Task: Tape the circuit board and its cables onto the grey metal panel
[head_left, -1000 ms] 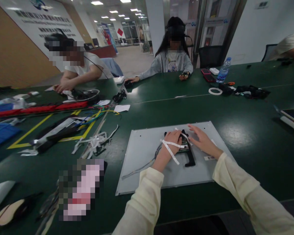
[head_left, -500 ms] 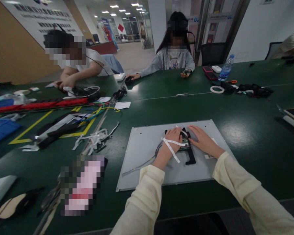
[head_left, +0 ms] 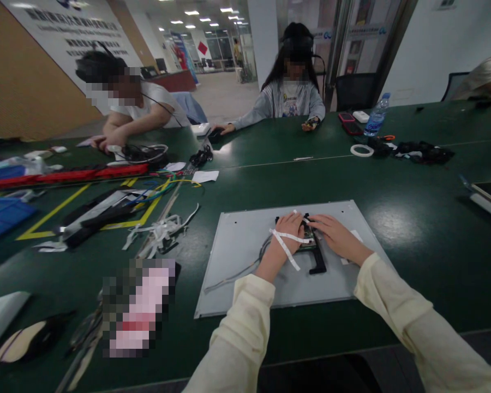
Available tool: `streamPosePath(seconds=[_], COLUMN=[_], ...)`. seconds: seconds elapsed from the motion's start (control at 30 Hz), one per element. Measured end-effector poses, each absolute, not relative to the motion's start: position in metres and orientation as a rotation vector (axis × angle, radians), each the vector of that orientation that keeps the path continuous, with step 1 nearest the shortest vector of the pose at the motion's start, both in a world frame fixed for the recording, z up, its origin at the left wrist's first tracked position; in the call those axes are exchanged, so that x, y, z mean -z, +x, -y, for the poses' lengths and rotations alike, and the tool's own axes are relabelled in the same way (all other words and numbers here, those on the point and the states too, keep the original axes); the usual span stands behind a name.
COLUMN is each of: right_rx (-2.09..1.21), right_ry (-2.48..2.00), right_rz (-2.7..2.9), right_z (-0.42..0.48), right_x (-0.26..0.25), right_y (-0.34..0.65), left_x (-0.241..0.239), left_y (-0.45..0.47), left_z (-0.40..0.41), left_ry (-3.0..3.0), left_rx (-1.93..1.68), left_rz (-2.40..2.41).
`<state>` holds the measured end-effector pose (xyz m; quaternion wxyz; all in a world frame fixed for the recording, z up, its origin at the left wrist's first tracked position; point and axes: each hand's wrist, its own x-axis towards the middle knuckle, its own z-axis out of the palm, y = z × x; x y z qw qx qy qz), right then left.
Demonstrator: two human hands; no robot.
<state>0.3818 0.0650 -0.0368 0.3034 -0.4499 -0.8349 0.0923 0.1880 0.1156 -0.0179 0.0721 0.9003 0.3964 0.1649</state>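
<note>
On a white panel [head_left: 241, 245] lies a black frame [head_left: 319, 261] with a green circuit board [head_left: 308, 240] in it. Over the frame's left part is my left hand [head_left: 288, 232], its fingers curled on the frame. White tape strips [head_left: 286, 248] stick across the back of that hand and wrist. My right hand [head_left: 335, 233] reaches over the frame's upper right corner, its fingertips together on a short white tape strip there. The fingertips partly hide that strip. Grey cables [head_left: 237, 274] run from the frame to the left across the panel.
Left of the panel lie crumpled white tape scraps [head_left: 161, 234] and a blurred pink object [head_left: 147, 305]. A tape roll [head_left: 361, 150], black cables [head_left: 423, 153] and a water bottle [head_left: 377, 114] stand farther back. Two people sit across the green table [head_left: 270, 183].
My right hand has shifted left and its fingers have moved from the frame's right side onto the tape at its upper corner. My left hand has stayed in place.
</note>
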Motion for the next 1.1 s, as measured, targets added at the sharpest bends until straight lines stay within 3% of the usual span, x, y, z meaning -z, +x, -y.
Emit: streamPosePath(seconds=[0.9, 1.1], right_rx=[-0.208, -0.391], right_ry=[-1.322, -1.476], right_rz=[2.045, 1.823], right_z=[-0.055, -0.034], right_x=[0.022, -0.005], right_y=[0.375, 0.353], left_x=[0.007, 0.007], left_y=[0.181, 0.180], left_z=[-0.101, -0.100], left_ry=[2.730, 2.735], left_rx=[-0.478, -0.476], left_rz=[-1.155, -1.135])
